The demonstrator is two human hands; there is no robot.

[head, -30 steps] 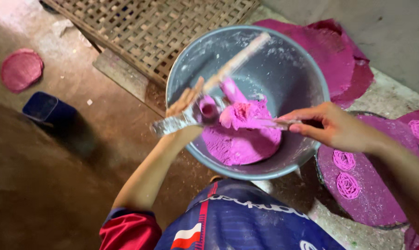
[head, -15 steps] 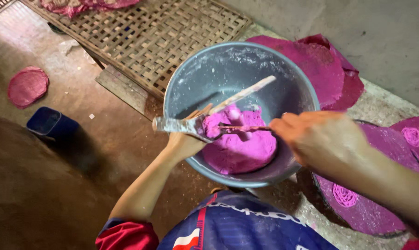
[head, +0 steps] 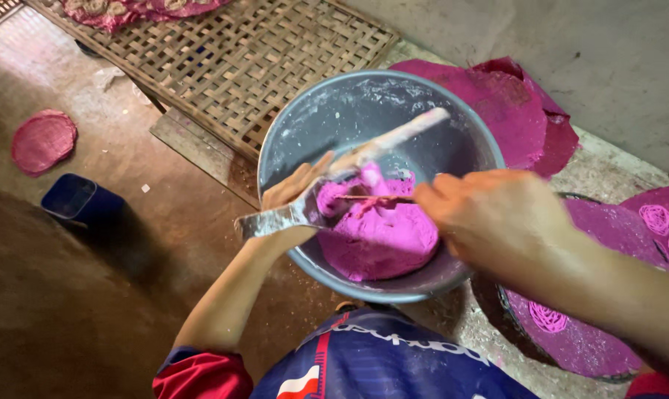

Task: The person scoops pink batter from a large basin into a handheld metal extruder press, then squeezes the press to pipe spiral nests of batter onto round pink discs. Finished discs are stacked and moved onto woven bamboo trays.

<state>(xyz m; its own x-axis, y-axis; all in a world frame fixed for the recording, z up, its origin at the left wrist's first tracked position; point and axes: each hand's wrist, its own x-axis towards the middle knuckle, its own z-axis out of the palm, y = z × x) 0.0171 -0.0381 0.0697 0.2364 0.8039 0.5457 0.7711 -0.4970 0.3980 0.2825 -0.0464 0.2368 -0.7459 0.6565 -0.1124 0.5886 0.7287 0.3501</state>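
Over the metal bowl (head: 453,140) that sits on the floor in front of the person's knees, both hands meet at a mound of pink dough (head: 379,233). The left hand (head: 294,199) is closed around a flat, flour-caked metal press (head: 334,174); its fingers are largely hidden behind the tool, so only the knuckles and thumb side show. The press lies with its long axis slanting from lower left to upper right, its blunt broad end sticking out past the bowl's near-left rim and its narrow end pointing up into the bowl. Its middle is plugged with dough.

The right hand (head: 497,218) is blurred and large in the foreground; it is closed on a thin stick (head: 375,198), though the fingertips cannot be made out. The stick lies nearly level, pointing left toward the dough in the press.

To the right, a round tray (head: 571,347) covered in pink cloth carries coiled pink spirals and is partly cut off by the forearm and the picture's edge. Behind the bowl lie a woven bamboo mat (head: 260,59) and a folded pink cloth (head: 512,111); a blue box (head: 79,203) stands on the floor at left.
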